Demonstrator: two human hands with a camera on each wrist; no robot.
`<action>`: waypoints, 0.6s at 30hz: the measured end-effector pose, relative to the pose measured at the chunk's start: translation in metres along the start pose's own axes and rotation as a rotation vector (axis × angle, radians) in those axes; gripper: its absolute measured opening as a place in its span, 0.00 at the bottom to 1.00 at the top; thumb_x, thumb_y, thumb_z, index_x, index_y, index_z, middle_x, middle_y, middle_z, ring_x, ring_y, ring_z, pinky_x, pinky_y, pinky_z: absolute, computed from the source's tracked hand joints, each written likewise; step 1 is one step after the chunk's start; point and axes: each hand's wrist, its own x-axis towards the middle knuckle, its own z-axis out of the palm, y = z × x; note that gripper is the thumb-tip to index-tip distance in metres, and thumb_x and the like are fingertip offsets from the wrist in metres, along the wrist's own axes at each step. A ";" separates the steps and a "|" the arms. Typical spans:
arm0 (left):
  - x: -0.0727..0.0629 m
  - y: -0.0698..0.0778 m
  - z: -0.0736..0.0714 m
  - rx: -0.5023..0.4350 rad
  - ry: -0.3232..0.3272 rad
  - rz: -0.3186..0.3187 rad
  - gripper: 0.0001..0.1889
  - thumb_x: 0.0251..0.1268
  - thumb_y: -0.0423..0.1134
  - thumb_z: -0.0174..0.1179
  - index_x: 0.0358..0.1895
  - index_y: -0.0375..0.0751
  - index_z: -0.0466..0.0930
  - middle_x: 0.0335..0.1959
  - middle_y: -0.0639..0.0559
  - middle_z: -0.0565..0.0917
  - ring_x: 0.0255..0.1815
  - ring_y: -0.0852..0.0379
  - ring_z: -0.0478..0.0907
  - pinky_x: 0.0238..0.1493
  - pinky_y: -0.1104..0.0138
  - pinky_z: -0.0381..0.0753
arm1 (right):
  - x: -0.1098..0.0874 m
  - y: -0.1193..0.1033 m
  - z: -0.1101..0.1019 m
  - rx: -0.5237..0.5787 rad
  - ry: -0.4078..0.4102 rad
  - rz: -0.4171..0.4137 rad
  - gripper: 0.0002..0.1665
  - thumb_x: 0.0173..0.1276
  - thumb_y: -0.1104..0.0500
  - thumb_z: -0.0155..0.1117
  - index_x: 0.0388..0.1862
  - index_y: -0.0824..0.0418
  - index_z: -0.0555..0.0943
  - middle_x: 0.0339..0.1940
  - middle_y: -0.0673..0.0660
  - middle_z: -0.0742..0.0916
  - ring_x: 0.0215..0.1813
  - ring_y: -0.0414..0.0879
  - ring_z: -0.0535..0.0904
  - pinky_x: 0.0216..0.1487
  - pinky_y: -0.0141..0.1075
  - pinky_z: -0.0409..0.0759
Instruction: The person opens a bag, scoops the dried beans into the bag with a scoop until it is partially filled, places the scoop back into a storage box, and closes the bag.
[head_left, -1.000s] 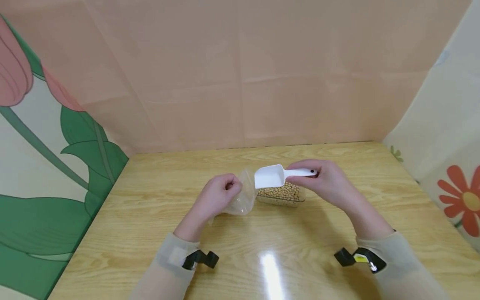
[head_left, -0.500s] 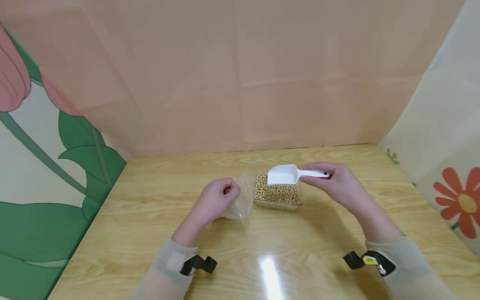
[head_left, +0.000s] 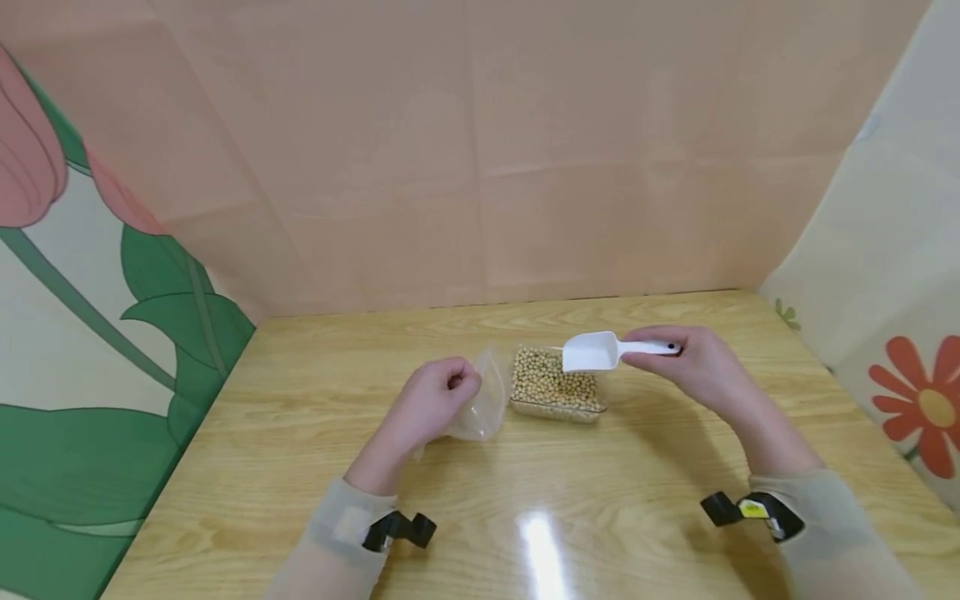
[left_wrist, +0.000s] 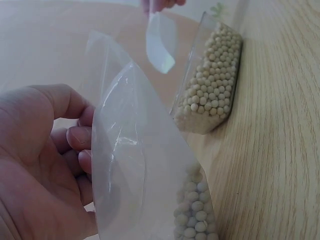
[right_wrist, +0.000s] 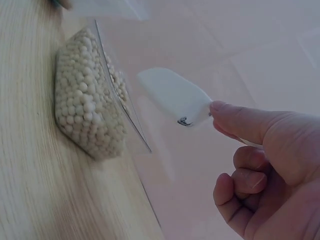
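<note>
My left hand [head_left: 438, 396] pinches the edge of a clear plastic bag [head_left: 483, 404], which stands partly open on the table. Round pale beans [left_wrist: 195, 210] lie in the bottom of that bag in the left wrist view. My right hand [head_left: 697, 362] grips a white scoop [head_left: 591, 352] by its handle, thumb on one side and fingers on the other. The scoop's bowl looks empty and hangs above the right part of a clear rectangular container [head_left: 558, 413]. Soybean-like beans [right_wrist: 82, 95] fill much of this container, just right of the bag.
A wood-grain table [head_left: 300, 400] carries everything. Behind it hangs a plain pinkish sheet [head_left: 480, 167]. Flower-patterned panels [head_left: 915, 333] border the sides. Each wrist wears a small black camera [head_left: 401, 529].
My right hand has drawn the scoop rightward, from beside the bag's mouth to over the container's right side, uncovering more beans. The left hand keeps its hold on the bag.
</note>
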 end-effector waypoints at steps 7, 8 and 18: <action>0.002 -0.003 0.001 -0.005 -0.001 -0.004 0.10 0.79 0.36 0.57 0.35 0.46 0.83 0.27 0.54 0.78 0.27 0.57 0.72 0.30 0.65 0.73 | 0.000 0.002 -0.007 -0.095 -0.010 -0.012 0.28 0.74 0.39 0.77 0.63 0.55 0.91 0.57 0.61 0.91 0.42 0.50 0.81 0.37 0.38 0.79; 0.002 -0.003 0.001 -0.004 0.000 -0.003 0.10 0.78 0.36 0.57 0.35 0.46 0.83 0.26 0.54 0.77 0.27 0.57 0.72 0.30 0.65 0.73 | 0.000 0.001 -0.007 -0.111 -0.012 -0.016 0.29 0.74 0.39 0.77 0.64 0.56 0.90 0.55 0.61 0.92 0.41 0.49 0.81 0.36 0.38 0.78; 0.003 -0.004 0.002 -0.016 0.002 -0.006 0.10 0.78 0.36 0.58 0.32 0.46 0.82 0.24 0.55 0.75 0.25 0.58 0.71 0.29 0.65 0.72 | -0.001 -0.005 -0.008 -0.187 -0.017 -0.048 0.27 0.75 0.41 0.77 0.63 0.56 0.91 0.49 0.58 0.93 0.40 0.48 0.83 0.36 0.40 0.80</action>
